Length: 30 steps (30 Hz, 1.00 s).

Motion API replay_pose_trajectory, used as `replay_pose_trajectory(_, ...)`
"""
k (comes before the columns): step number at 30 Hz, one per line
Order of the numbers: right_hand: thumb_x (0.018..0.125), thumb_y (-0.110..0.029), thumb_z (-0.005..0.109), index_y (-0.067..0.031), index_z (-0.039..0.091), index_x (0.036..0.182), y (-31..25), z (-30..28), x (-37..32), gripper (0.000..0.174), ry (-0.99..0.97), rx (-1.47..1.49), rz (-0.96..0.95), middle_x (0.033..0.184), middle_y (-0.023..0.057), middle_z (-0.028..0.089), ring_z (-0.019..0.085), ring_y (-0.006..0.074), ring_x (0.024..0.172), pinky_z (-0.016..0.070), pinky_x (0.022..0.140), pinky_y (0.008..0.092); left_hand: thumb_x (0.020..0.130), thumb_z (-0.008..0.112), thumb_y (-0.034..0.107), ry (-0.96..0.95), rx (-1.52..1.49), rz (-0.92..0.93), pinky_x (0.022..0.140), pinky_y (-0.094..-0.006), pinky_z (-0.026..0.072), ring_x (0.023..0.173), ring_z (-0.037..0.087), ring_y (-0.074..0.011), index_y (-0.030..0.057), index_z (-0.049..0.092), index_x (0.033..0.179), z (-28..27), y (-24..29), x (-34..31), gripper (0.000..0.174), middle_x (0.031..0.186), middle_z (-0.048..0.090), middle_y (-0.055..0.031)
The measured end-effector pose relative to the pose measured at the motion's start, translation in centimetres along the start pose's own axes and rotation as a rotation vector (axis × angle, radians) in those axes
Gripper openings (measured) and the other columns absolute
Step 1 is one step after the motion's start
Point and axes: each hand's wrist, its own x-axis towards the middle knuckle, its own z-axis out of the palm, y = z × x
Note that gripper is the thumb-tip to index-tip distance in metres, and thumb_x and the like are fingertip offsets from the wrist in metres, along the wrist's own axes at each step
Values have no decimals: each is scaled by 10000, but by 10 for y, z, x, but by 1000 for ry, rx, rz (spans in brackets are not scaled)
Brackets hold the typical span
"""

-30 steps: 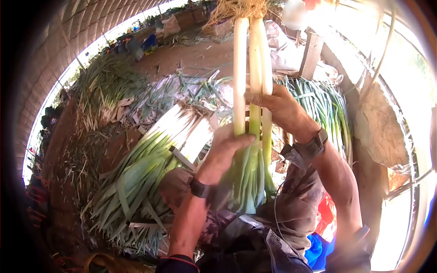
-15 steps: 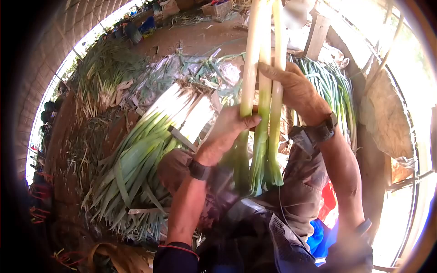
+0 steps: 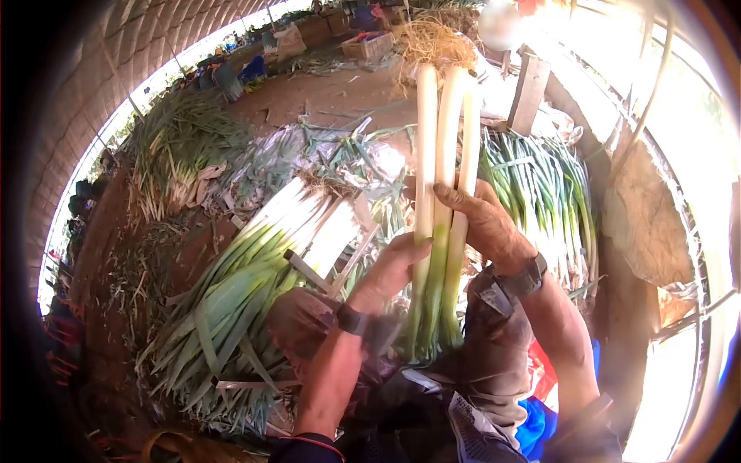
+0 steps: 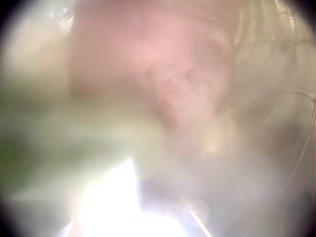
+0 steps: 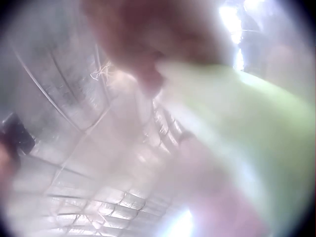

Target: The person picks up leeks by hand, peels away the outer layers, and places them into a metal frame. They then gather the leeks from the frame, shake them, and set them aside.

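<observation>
Three leeks (image 3: 445,147) stand upright in both hands, shaggy roots at the top and green leaves hanging towards the lap. The left hand (image 3: 392,270) grips them where white turns to green, its thumb across the nearest stalk. Slightly higher, the right hand (image 3: 490,224) holds them from the other side, thumb over the front and fingers hidden behind. In the left wrist view the left hand (image 4: 158,54) is a blur beside green leaf. A pale green stalk (image 5: 266,108) fills the right side of the right wrist view, under the right hand (image 5: 153,29).
A large pile of leeks (image 3: 239,285) lies on a wooden rack at the left. More leeks (image 3: 540,193) lie at the right by a wooden post (image 3: 530,92). Another heap (image 3: 185,147) and leaf scraps (image 3: 301,158) cover the ground beyond.
Compared with a second ago, the leeks are lower and slightly further right, with more of their roots in view. Half a second ago the roots were out of frame. Both hands have kept hold.
</observation>
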Motion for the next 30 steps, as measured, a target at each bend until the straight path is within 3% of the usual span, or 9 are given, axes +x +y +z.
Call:
replay_pose_trajectory(10,1003,-318,573,-3,632,1181,1,25,-24,367,159,-66,-154,972,46,680,633,122,812,515,716,269,954,635,333,106,-48,101,855,-337,551,973,679,-192,-35,590,1237,17,9,-9,466,1110,690,-109)
replay_pose_trajectory(11,1006,-325,572,-7,602,1252,1,10,-25,403,72,-200,83,1032,57,675,628,121,886,513,789,272,952,639,358,98,-38,66,854,-349,558,982,682,-212,-42,568,1262,13,4,-8,511,1131,682,-119)
replay_pose_trajectory(14,1000,-361,579,-19,581,1298,1,9,-27,453,-47,86,164,1076,70,670,623,121,954,507,854,278,952,634,396,-20,-57,46,884,-347,551,1011,677,-224,-43,534,1301,15,4,-11,569,1161,668,-130)
replay_pose_trajectory(22,957,-379,631,11,602,1275,0,18,-29,505,-65,172,80,1166,121,675,625,188,1027,508,894,321,966,596,449,-92,-114,19,918,-391,555,1000,686,-250,-43,493,1326,16,-14,-12,618,1184,653,-165)
replay_pose_trajectory(24,937,-339,662,9,629,1195,-2,20,-25,434,54,138,48,1091,136,696,632,201,971,517,842,316,963,618,410,204,220,199,860,-364,580,994,683,-267,-64,275,1460,33,-27,-5,768,1206,628,-202)
replay_pose_trajectory(26,934,-324,669,1,634,1178,-10,20,-20,408,115,104,72,1057,122,700,638,197,943,514,833,308,867,753,360,452,629,235,948,-445,532,1117,623,-348,-71,91,1513,68,-19,-21,1020,1328,521,-286)
replay_pose_trajectory(28,946,-297,656,-5,646,1182,-15,26,-19,376,248,57,5,1027,99,701,637,177,902,507,813,301,731,867,316,530,1040,380,1063,-506,416,1284,481,-432,-80,12,1521,71,-46,-29,1230,1452,353,-341)
replay_pose_trajectory(29,975,-263,590,6,586,1255,-22,30,-19,388,108,23,-27,1129,116,681,635,181,968,536,827,332,641,913,265,606,1031,248,1127,-513,314,1365,361,-472,-86,17,1518,80,-46,-31,1302,1505,260,-343)
replay_pose_trajectory(30,986,-262,566,11,589,1260,-28,37,-23,388,86,-26,-44,1134,120,677,630,185,987,519,850,322,640,912,243,666,1120,283,1125,-476,324,1379,344,-465,-79,18,1520,84,-46,-31,1295,1520,253,-327)
